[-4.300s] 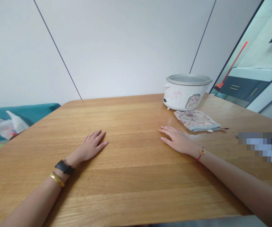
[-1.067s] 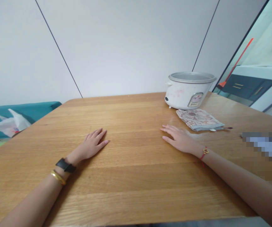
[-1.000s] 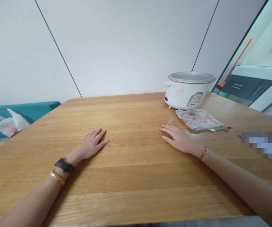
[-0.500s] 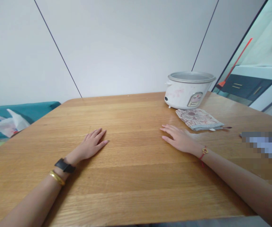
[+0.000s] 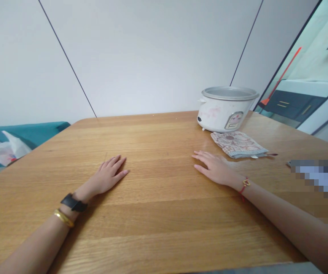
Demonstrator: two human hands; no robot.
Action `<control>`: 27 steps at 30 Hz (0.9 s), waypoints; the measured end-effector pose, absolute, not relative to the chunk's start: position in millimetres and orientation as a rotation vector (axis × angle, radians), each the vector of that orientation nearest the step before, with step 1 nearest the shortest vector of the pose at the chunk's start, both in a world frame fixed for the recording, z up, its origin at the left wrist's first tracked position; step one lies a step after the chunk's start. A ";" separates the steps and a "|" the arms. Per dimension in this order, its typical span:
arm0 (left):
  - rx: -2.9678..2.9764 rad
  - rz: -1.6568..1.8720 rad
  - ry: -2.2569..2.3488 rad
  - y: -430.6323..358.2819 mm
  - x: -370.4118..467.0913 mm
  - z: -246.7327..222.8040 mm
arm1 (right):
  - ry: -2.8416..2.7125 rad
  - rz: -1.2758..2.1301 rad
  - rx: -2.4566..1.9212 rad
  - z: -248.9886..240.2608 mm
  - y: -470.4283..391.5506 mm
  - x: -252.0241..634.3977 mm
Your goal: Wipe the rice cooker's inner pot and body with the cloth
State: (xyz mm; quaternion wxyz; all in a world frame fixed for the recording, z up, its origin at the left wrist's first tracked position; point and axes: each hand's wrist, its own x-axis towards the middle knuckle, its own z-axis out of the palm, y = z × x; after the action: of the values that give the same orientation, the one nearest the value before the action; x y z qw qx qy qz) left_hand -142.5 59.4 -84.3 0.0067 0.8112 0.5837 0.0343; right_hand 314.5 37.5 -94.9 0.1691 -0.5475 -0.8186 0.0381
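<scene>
Resting palm-down on the wooden bench [image 5: 152, 217], both hands lie flat and released, their fingers loosely spread. The left hand [image 5: 108, 177] points away from the body and slants toward the middle, its thumb held out to the inner side; the forearm rises diagonally from the lower-left corner, with a black band [image 5: 74, 202] around the wrist and a gold bangle [image 5: 64, 218] just behind it. The right hand [image 5: 215, 169] mirrors it at a flatter slant, fingertips turned inward and thumb set apart on the near side. Its forearm stretches in from the lower right, a red cord bracelet [image 5: 246, 183] with a gold ring at the wrist. A wide stretch of bare wood separates the two. Nearest the right hand, just beyond it, lies a folded patterned cloth [image 5: 239, 144]; behind that stands a white rice cooker [image 5: 217, 114], upright with its top uncovered, near the far right corner.
</scene>
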 end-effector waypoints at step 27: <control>2.512 0.093 1.824 59.7 -141.1 -82.6 | -2.314 0.114 -1.544 -99.2 35.1 310.7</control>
State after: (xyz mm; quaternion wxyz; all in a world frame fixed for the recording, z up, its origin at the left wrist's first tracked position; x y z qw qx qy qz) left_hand -141.1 59.7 -82.6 0.0178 0.8087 0.5871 0.0298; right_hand 310.7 35.1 -99.2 0.1777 -0.5458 -0.8178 0.0404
